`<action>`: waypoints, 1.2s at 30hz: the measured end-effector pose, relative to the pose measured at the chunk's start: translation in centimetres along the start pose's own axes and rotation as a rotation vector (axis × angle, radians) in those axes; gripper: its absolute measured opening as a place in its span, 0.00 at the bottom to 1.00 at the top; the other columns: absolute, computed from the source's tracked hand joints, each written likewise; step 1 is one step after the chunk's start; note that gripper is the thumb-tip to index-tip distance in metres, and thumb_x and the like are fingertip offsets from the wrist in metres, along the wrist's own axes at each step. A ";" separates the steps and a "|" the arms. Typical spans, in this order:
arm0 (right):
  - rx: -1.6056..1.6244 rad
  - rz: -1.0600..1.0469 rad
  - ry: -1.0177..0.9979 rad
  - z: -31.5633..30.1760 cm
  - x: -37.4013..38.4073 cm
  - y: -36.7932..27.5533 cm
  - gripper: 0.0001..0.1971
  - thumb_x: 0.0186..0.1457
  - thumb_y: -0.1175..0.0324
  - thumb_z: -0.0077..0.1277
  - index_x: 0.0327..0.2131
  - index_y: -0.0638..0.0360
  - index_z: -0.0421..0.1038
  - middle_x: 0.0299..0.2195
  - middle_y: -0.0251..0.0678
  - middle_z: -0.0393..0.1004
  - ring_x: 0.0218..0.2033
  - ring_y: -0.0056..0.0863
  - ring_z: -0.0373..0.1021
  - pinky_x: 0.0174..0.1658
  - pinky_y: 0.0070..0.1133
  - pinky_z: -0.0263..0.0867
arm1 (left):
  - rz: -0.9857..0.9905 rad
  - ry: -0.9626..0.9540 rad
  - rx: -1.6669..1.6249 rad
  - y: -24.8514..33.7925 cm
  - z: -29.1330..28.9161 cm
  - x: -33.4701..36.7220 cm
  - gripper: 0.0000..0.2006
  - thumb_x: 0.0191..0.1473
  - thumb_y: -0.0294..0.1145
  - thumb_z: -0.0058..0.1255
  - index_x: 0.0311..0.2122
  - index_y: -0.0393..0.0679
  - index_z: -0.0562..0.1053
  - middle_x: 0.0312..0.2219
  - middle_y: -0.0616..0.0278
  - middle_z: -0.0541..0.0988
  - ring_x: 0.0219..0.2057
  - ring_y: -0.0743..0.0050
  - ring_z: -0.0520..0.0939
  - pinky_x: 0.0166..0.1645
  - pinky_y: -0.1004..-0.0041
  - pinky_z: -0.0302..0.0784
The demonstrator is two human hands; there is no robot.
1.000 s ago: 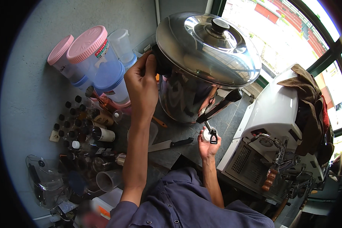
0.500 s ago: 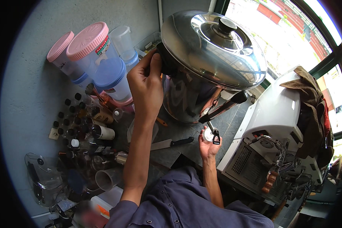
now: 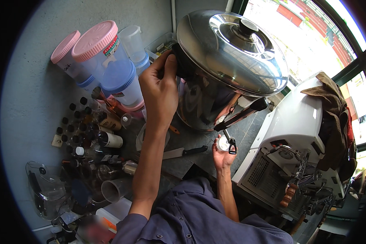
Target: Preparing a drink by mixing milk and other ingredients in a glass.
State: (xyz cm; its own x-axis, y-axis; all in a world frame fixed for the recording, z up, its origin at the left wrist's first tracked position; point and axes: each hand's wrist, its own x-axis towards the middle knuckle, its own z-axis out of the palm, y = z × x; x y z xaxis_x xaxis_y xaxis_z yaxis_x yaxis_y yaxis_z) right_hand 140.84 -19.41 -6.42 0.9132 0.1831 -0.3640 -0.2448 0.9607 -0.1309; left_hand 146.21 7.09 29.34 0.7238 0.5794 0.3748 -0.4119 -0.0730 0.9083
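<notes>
A large stainless steel urn (image 3: 199,93) with a domed lid (image 3: 191,44) stands on the dark tiled counter, seemingly leaning a little. At its left, my left hand (image 3: 160,85) is closed around a black side handle (image 3: 181,61). Low on the urn's front is a tap (image 3: 227,136) with a black lever (image 3: 232,147). Under it, my right hand (image 3: 222,160) holds a small white cup (image 3: 222,143), fingers curled round its side. The lever partly covers the cup, and its contents cannot be made out.
A knife (image 3: 185,152) lies on the counter between my forearms. Pink-lidded tubs (image 3: 95,42) and several dark-capped bottles (image 3: 110,139) crowd the left. An espresso machine (image 3: 288,114) stands at right, a brown cloth (image 3: 328,97) over it. A window (image 3: 297,32) lies behind.
The urn and my left hand on its handle have shifted slightly to the right. My right hand stays with the cup beneath the tap.
</notes>
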 end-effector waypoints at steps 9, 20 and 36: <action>0.022 0.013 -0.024 -0.2 0.1 0.0 0.34 0.66 0.45 0.47 0.67 0.58 0.70 0.65 0.54 0.74 0.56 0.53 0.76 0.58 0.42 0.77 | -0.009 -0.007 0.002 0.1 -0.1 0.1 0.17 0.76 0.33 0.54 0.56 0.29 0.83 0.39 0.57 0.89 0.39 0.80 0.84 0.48 0.74 0.79; -0.013 -0.009 0.049 0.8 -0.1 0.2 0.31 0.68 0.47 0.43 0.63 0.61 0.73 0.60 0.51 0.79 0.53 0.48 0.78 0.53 0.40 0.77 | -0.046 -0.035 0.019 0.0 -0.3 0.0 0.19 0.76 0.36 0.55 0.59 0.29 0.81 0.45 0.55 0.89 0.45 0.77 0.86 0.55 0.73 0.81; 0.012 0.002 0.011 1.1 0.1 0.3 0.33 0.67 0.47 0.46 0.66 0.62 0.71 0.61 0.52 0.78 0.54 0.49 0.78 0.56 0.41 0.77 | 0.030 -0.014 -0.001 -0.1 0.0 0.1 0.16 0.75 0.33 0.54 0.53 0.28 0.83 0.38 0.58 0.89 0.38 0.81 0.83 0.46 0.74 0.79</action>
State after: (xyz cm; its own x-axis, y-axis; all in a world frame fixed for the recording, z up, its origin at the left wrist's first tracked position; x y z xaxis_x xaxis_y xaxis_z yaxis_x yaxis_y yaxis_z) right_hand 141.18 -18.85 -5.48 0.9091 0.1832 -0.3741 -0.2428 0.9628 -0.1186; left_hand 146.35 7.13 29.26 0.7186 0.5659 0.4040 -0.4340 -0.0889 0.8965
